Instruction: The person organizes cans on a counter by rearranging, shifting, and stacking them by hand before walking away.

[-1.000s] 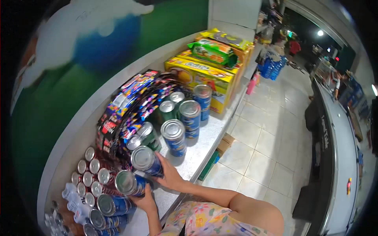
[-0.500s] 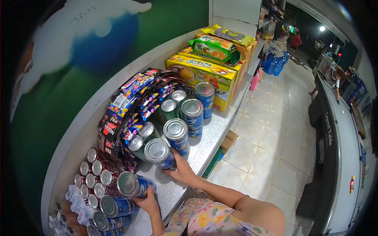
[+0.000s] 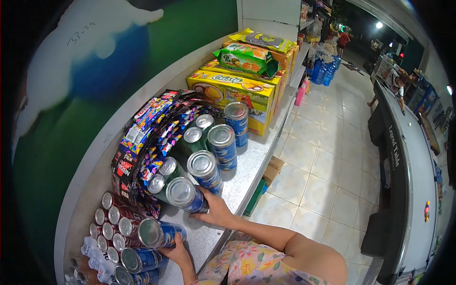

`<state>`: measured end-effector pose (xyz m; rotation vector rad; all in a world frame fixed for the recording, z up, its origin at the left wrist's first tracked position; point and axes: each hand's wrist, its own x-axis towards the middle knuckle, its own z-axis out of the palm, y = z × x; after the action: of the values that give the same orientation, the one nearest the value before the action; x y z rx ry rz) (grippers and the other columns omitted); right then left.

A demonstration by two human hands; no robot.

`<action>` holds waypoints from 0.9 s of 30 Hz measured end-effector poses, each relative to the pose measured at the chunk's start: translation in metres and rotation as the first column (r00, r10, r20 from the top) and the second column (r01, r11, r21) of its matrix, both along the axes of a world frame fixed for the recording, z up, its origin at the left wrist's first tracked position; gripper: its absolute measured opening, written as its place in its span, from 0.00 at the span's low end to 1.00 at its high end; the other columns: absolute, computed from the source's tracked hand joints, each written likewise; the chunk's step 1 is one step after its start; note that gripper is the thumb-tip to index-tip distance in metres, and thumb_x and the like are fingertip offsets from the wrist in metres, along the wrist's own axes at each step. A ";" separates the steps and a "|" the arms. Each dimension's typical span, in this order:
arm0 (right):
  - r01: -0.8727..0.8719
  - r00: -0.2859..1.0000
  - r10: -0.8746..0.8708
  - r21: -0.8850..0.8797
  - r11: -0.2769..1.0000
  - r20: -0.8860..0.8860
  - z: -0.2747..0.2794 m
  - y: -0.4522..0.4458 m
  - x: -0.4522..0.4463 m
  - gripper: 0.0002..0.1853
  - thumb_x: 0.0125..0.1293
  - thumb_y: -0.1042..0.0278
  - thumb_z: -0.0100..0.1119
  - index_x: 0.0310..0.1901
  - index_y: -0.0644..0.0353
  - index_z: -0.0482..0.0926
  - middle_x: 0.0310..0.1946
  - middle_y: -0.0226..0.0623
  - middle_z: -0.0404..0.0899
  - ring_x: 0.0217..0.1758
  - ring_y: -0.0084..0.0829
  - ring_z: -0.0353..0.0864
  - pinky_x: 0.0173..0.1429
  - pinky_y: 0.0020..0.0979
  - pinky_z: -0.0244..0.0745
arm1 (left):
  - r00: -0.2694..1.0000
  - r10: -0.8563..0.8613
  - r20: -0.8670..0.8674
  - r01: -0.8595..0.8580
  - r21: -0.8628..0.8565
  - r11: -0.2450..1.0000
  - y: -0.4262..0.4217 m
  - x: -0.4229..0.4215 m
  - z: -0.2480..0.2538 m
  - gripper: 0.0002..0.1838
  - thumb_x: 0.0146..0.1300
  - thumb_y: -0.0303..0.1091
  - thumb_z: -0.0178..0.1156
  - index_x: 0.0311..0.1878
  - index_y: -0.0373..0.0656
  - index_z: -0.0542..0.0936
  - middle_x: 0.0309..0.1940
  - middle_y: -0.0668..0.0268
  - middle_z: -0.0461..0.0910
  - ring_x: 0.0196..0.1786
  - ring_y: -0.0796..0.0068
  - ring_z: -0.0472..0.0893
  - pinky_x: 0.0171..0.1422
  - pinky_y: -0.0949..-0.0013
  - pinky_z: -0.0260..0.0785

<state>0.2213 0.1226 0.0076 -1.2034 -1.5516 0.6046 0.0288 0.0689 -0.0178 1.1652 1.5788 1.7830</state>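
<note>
The right hand is curled around the lower side of a blue cylindrical metal can with a silver lid, its lid facing up toward the viewer and its long axis slanting from the lid at upper left to the base at lower right. The left hand grasps a second blue metal can with a dull lid, thumb along its side, other fingers partly hidden; this can's lid points left and its axis runs nearly level across the view, as in the near blue cans beside it. Both held cans are over the speckled grey shelf; whether their bases touch it cannot be told. Farther right, three blue silver-lidded cans form a row, with dark green cans just left of them. Dark red cans cluster at left, multicoloured sachet strips beyond, and a yellow cardboard box at the far end.
</note>
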 end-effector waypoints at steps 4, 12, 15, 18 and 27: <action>-0.012 1.000 0.012 0.001 1.000 -0.013 0.000 0.000 0.000 0.49 0.47 0.53 0.75 0.66 0.64 0.59 0.53 0.60 0.74 0.57 0.55 0.75 0.61 0.42 0.70 | 0.998 -0.043 0.055 0.051 -0.158 0.986 -0.001 0.009 0.019 0.39 0.56 0.27 0.68 0.67 0.34 0.59 0.61 0.56 0.67 0.60 0.64 0.70 0.66 0.63 0.60; -0.032 0.999 0.031 -0.019 0.999 -0.039 0.004 0.001 0.001 0.49 0.47 0.53 0.75 0.66 0.66 0.59 0.55 0.59 0.73 0.58 0.54 0.74 0.62 0.41 0.69 | 0.945 -0.310 0.107 0.311 0.012 0.950 0.025 0.019 0.009 0.43 0.50 0.24 0.71 0.67 0.36 0.57 0.60 0.57 0.67 0.58 0.68 0.71 0.63 0.68 0.63; -0.043 0.998 0.039 -0.067 0.997 -0.057 0.000 0.001 0.000 0.50 0.47 0.53 0.75 0.67 0.65 0.57 0.56 0.58 0.72 0.59 0.56 0.73 0.61 0.41 0.70 | 0.947 -0.311 0.081 0.312 -0.004 0.950 0.028 0.026 0.024 0.41 0.50 0.27 0.72 0.66 0.35 0.61 0.58 0.57 0.69 0.58 0.68 0.73 0.63 0.67 0.65; -0.018 0.999 0.016 -0.043 0.999 -0.045 -0.001 0.004 -0.001 0.51 0.46 0.54 0.76 0.67 0.67 0.58 0.55 0.57 0.73 0.56 0.52 0.77 0.59 0.41 0.71 | 0.956 -0.293 0.027 0.294 -0.121 0.948 0.026 0.018 0.023 0.32 0.48 0.32 0.75 0.56 0.33 0.72 0.49 0.58 0.78 0.50 0.68 0.79 0.57 0.65 0.70; -0.035 0.991 0.022 -0.099 0.994 -0.129 -0.002 0.005 -0.006 0.38 0.45 0.65 0.76 0.57 0.69 0.67 0.44 0.51 0.80 0.48 0.38 0.81 0.53 0.34 0.72 | 0.934 -0.356 0.005 0.356 -0.066 0.932 0.022 0.014 0.026 0.46 0.43 0.35 0.78 0.63 0.35 0.61 0.54 0.55 0.75 0.55 0.69 0.77 0.58 0.66 0.70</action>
<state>0.2149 0.1272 0.0053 -1.1957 -1.4463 0.7722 0.0428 0.0910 0.0078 1.3298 1.3171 1.4806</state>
